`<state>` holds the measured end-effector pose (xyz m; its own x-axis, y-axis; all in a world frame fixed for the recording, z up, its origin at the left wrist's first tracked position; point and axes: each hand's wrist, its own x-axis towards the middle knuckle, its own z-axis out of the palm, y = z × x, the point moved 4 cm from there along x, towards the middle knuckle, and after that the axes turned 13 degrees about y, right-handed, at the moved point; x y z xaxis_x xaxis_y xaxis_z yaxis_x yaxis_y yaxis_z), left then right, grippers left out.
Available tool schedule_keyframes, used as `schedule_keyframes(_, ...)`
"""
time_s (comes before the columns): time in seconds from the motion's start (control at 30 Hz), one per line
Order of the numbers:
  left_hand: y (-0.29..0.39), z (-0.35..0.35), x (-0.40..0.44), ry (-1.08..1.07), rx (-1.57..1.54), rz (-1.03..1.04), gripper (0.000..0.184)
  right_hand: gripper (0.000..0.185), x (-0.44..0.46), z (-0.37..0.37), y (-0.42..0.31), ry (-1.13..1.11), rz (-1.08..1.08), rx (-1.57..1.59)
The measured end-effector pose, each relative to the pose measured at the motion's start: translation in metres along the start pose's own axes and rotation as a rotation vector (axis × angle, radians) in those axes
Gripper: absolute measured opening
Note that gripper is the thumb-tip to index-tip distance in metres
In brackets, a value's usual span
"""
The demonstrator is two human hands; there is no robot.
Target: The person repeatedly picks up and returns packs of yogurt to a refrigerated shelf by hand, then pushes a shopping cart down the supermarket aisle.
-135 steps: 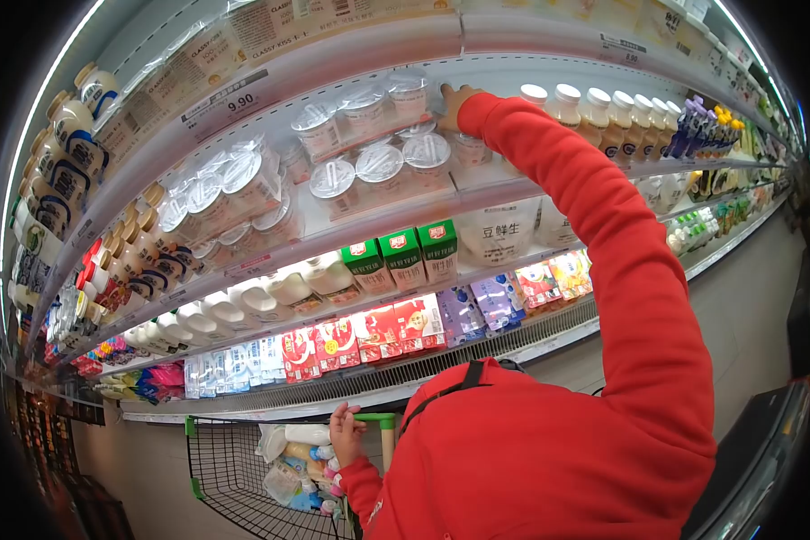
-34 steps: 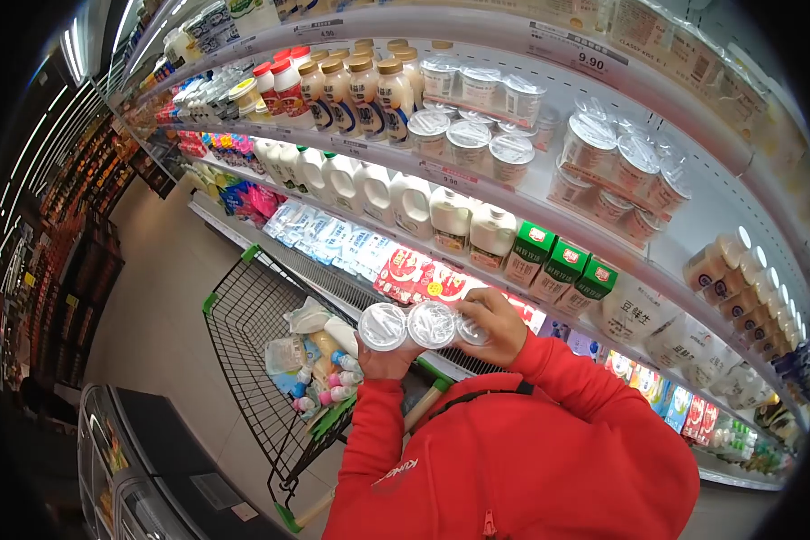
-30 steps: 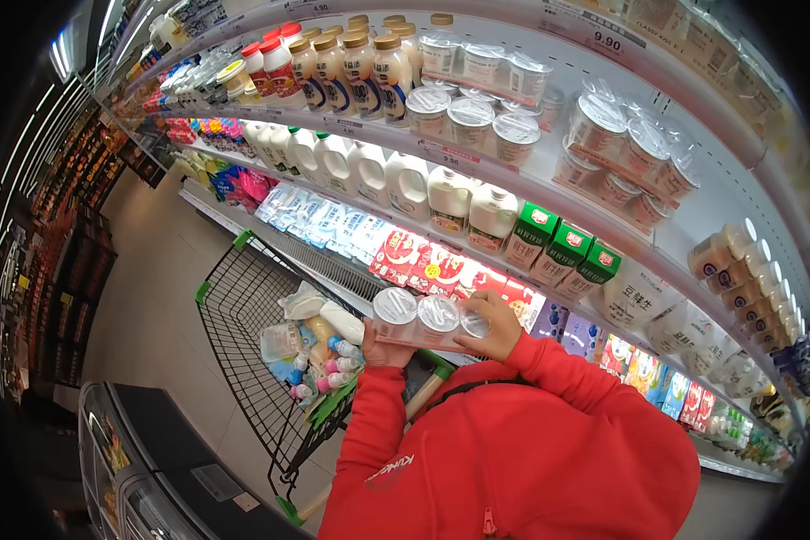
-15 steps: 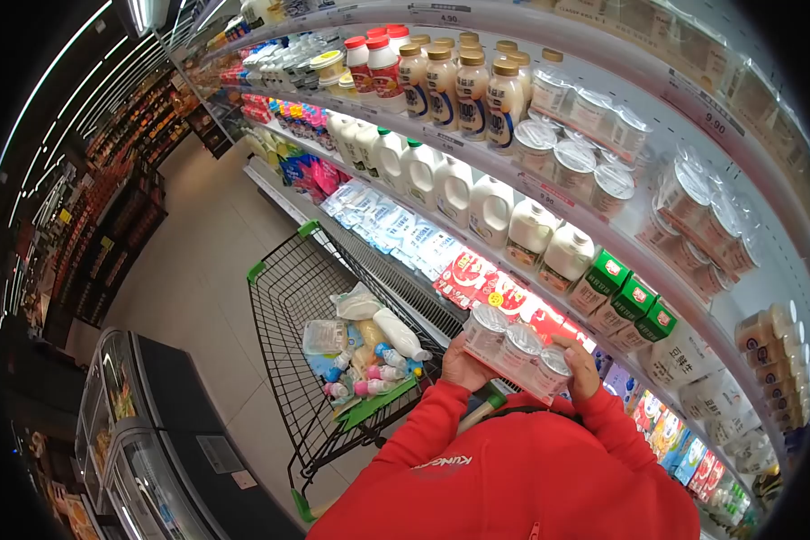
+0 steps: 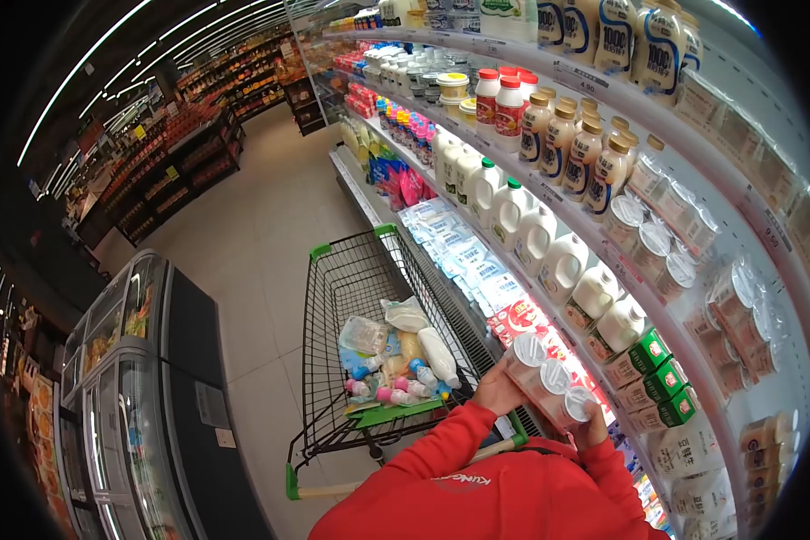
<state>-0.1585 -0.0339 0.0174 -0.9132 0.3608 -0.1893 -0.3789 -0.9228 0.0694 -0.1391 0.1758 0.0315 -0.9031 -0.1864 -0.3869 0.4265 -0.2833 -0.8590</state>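
A pale three-cup pack (image 5: 544,385), its round lids (image 5: 555,376) glossy and in a row, is clamped by fingers of the left hand (image 5: 499,391) and the right hand (image 5: 592,427).

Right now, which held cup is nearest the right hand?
The lowest held cup in the picture, beside the right hand; the middle cup and top cup are farther.

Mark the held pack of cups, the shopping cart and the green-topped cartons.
Pack of cups (image 5: 554,377), head view: middle cup's lid.
Shopping cart (image 5: 355,281), head view: bare basket mesh.
Green-topped cartons (image 5: 665,382), head view: middle carton's top.
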Motion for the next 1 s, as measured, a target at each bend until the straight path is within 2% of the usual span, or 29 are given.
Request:
schedule_keyframes(0.07,-0.003,-0.029,0.01,0.026,0.121,0.016,0.058,0.05,-0.001,0.001,0.0,0.053,-0.132,-0.099)
schedule_keyframes(0.1,-0.005,-0.033,0.009,0.065,0.167,0.016,0.058,0.044,0.0,-0.001,0.001,0.008,-0.122,-0.068)
schedule_keyframes(0.2,-0.003,-0.04,0.011,0.123,0.219,0.047,0.051,0.045,-0.004,0.004,-0.003,0.096,-0.556,-0.482)
schedule_keyframes(0.23,-0.004,-0.039,0.014,0.116,0.225,0.076,0.05,0.05,-0.004,0.0,0.002,0.058,-0.576,-0.577)
schedule_keyframes(0.3,-0.006,-0.038,0.012,0.125,0.201,0.081,0.044,0.055,-0.005,0.012,0.002,-0.011,-0.539,-0.522)
schedule_keyframes(0.4,0.001,-0.023,0.003,0.113,0.267,0.178,0.049,0.064,-0.008,0.007,0.01,-0.007,-0.545,-0.536)
schedule_keyframes(0.47,0.005,-0.017,0.001,0.119,0.273,0.203,0.052,0.069,-0.018,0.015,-0.001,0.061,-0.553,-0.74)
schedule_keyframes(0.53,0.008,-0.005,-0.002,0.111,0.311,0.262,0.055,0.076,-0.008,0.004,0.017,0.122,-0.527,-0.644)
schedule_keyframes(0.6,0.009,-0.008,0.0,0.104,0.342,0.332,0.056,0.08,-0.01,0.001,0.02,0.142,-0.403,-0.581)
schedule_keyframes(0.73,0.009,-0.015,0.002,0.085,0.326,0.279,0.056,0.087,-0.022,0.022,0.001,0.124,-0.28,-0.403)
schedule_keyframes(0.77,0.01,-0.016,0.002,0.07,0.315,0.251,0.056,0.092,-0.031,0.031,-0.006,0.15,-0.182,-0.24)
schedule_keyframes(0.87,0.006,-0.005,0.001,0.002,0.295,0.215,0.058,0.096,-0.03,0.021,-0.007,0.268,-0.65,-0.641)
schedule_keyframes(0.9,0.004,0.001,0.001,-0.012,0.279,0.213,0.058,0.098,-0.035,0.027,-0.021,0.328,-0.726,-0.748)
schedule_keyframes(1.0,0.001,-0.009,0.003,-0.028,0.229,0.187,0.056,0.096,-0.038,0.024,-0.022,0.364,-0.831,-0.769)
